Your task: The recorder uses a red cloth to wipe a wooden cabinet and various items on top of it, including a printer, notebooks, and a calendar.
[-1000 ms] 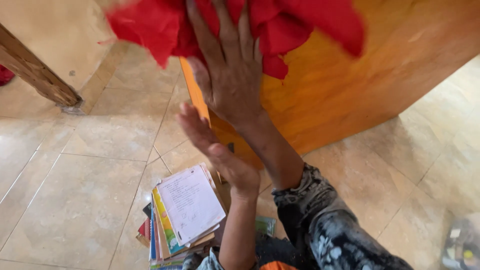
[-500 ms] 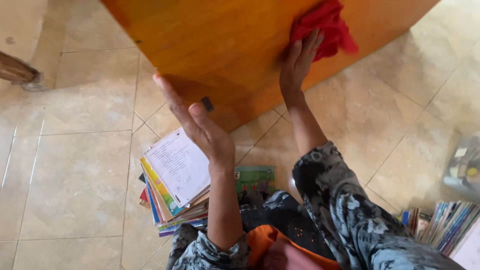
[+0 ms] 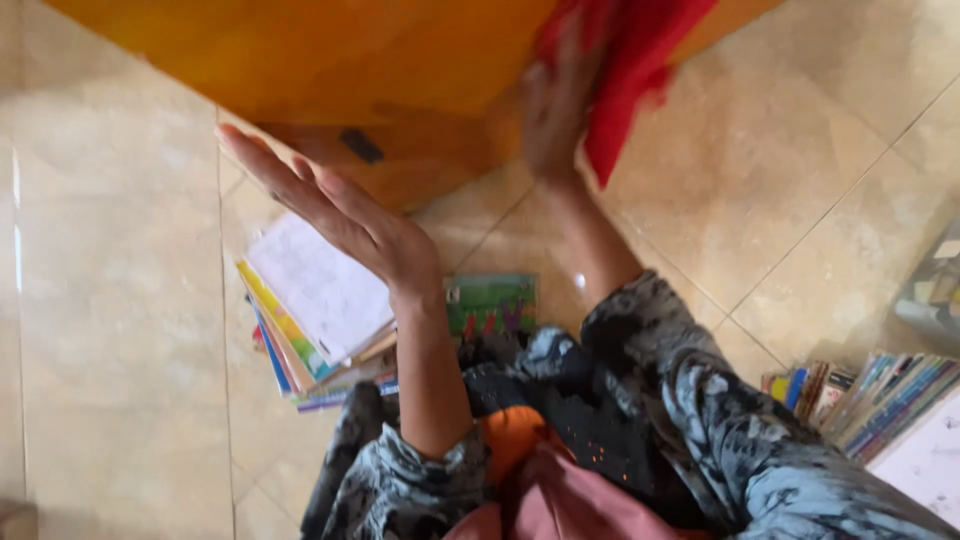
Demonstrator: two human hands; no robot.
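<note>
The tiled floor (image 3: 130, 300) fills most of the view. At twelve o'clock stands an orange wooden cabinet (image 3: 300, 50), one side panel facing the person. At seven o'clock a stack of books (image 3: 310, 310) lies on the floor with a white sheet on top, and a green picture book (image 3: 492, 305) lies just beside it near the centre; more books (image 3: 870, 395) lean at four o'clock.

The right hand (image 3: 555, 120) presses a red cloth (image 3: 640, 60) against the lower edge of the cabinet panel at one o'clock; its fingers are blurred, so I cannot tell how firmly they close on the cloth. The left hand (image 3: 340, 215) is held flat at ten o'clock, fingers straight and spread, holding nothing, its tips near the cabinet's bottom corner.

The step in hand looks like wiping the panel. A next stroke would call for keeping the cloth flat under the palm and steadying the cabinet with the free hand.
</note>
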